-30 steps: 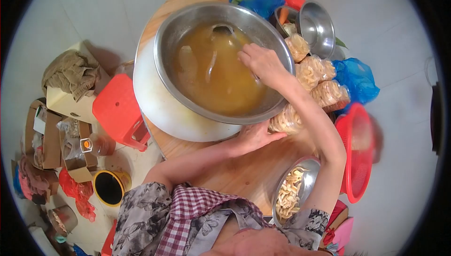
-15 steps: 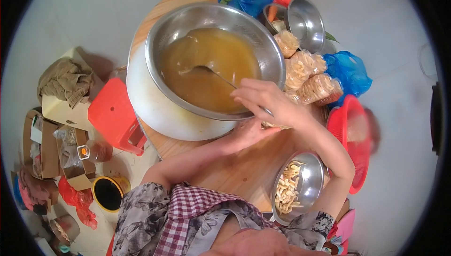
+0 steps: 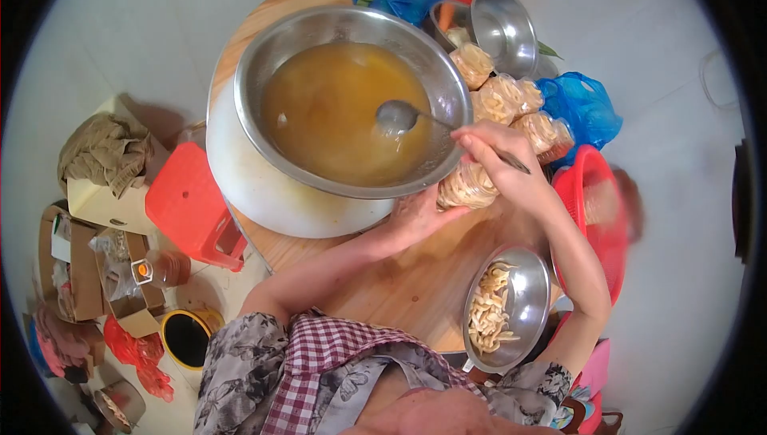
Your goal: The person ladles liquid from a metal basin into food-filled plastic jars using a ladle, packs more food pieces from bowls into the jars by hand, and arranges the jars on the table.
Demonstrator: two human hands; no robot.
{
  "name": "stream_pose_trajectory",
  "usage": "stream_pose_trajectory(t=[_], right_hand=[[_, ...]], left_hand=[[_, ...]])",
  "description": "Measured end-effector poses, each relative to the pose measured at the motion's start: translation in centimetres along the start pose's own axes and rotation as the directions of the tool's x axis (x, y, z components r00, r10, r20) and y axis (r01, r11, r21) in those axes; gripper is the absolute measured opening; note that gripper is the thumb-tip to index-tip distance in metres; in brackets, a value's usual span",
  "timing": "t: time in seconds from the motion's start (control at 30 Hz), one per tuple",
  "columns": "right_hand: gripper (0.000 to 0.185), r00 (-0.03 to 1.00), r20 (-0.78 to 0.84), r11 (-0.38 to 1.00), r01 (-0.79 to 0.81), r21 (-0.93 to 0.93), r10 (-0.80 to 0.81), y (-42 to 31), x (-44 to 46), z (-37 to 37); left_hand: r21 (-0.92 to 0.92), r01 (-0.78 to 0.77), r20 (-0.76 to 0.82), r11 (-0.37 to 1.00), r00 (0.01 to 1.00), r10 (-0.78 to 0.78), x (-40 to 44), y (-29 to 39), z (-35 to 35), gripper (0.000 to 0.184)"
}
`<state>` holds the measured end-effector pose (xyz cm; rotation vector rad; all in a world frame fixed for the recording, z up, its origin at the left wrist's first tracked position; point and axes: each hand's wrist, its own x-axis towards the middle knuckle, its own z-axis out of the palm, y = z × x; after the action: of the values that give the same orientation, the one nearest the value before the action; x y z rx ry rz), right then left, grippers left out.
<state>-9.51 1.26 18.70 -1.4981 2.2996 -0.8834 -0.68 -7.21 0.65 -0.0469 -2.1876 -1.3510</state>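
My right hand point(image 3: 503, 155) is closed around the handle of a metal ladle point(image 3: 397, 116). The ladle's bowl hangs over the cloudy yellow-brown liquid point(image 3: 335, 115) inside a large steel basin point(image 3: 268, 143); whether it touches the surface I cannot tell. My left hand point(image 3: 419, 218) grips a clear plastic jar point(image 3: 469, 186) packed with pale strips, just outside the basin's near right rim. Part of the jar is hidden behind my right hand. The basin stands on a round white board point(image 3: 240, 171).
Several similar filled jars point(image 3: 499, 99) stand right of the basin, beside a blue plastic bag point(image 3: 587, 115). A steel bowl point(image 3: 531, 307) holds more pale strips on the wooden table point(image 3: 359, 283). A red basket point(image 3: 611, 267) is at the right; a red stool point(image 3: 188, 203) stands left.
The ladle has risen out of the liquid and moved right, towards the basin's rim. The jar in my left hand shows more now.
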Motion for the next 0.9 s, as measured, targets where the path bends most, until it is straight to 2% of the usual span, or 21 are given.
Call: stream_pose_trajectory(t=[0.03,0.07,0.13,0.17,0.23,0.3,0.37,0.43,0.57,0.7,0.8,0.9], right_hand=[[0.022,0.992,-0.103,0.996,-0.082,-0.031,0.078,0.6,0.3,0.4],[0.022,0.991,-0.109,0.996,-0.085,-0.03,0.082,1.4,0.5,1.0],[0.024,0.936,-0.206,0.953,-0.255,0.162,0.285,2.5,0.9,2.0],[0.024,0.934,-0.21,0.953,-0.257,0.162,0.288,2.6,1.2,2.2],[0.024,0.896,-0.137,0.827,-0.319,0.463,0.423,2.4,1.7,2.8],[0.024,0.9,-0.089,0.788,-0.322,0.525,0.427,2.4,1.9,3.6],[0.024,0.904,-0.04,0.744,-0.326,0.583,0.427,2.3,2.1,4.2],[0.026,0.884,-0.022,0.634,-0.317,0.706,0.467,2.3,2.3,4.7],[0.028,0.879,0.007,0.576,-0.319,0.752,0.477,0.9,2.3,3.3],[0.031,0.873,-0.055,0.592,-0.28,0.756,0.484,-0.1,2.1,1.8],[0.035,0.887,-0.16,0.729,-0.239,0.642,0.432,-2.0,2.1,0.6],[0.035,0.908,-0.192,0.771,-0.188,0.608,0.372,-2.2,1.9,-0.2]], left_hand=[[0.005,0.01,-0.01,1.0,1.0,-0.01,0.0,-0.1,0.2,0.096],[0.009,0.019,-0.019,1.0,1.0,-0.019,0.0,-0.3,0.3,0.098],[0.028,0.014,-0.023,1.0,1.0,-0.013,-0.1,-0.6,0.6,0.099],[0.046,0.013,-0.036,0.999,0.999,-0.012,-0.1,-0.7,0.7,0.099],[0.032,0.021,-0.03,0.999,0.999,-0.02,-0.1,-0.8,0.9,0.097],[0.02,0.03,-0.026,0.999,0.999,-0.03,-0.1,-1.0,1.0,0.095],[0.017,0.08,0.048,0.997,0.996,-0.081,-0.1,-1.1,1.1,0.1],[0.031,0.076,0.047,0.997,0.996,-0.077,0.1,-0.8,0.9,0.101],[0.033,0.076,0.006,0.997,0.997,-0.076,0.1,-0.8,1.4,0.104],[-0.057,0.093,0.059,0.994,0.994,-0.09,0.7,-0.6,1.4,0.106],[-0.037,0.107,0.028,0.994,0.994,-0.106,0.4,-0.5,1.7,0.105],[-0.008,0.134,0.023,0.991,0.991,-0.134,0.4,-0.6,2.0,0.103]])
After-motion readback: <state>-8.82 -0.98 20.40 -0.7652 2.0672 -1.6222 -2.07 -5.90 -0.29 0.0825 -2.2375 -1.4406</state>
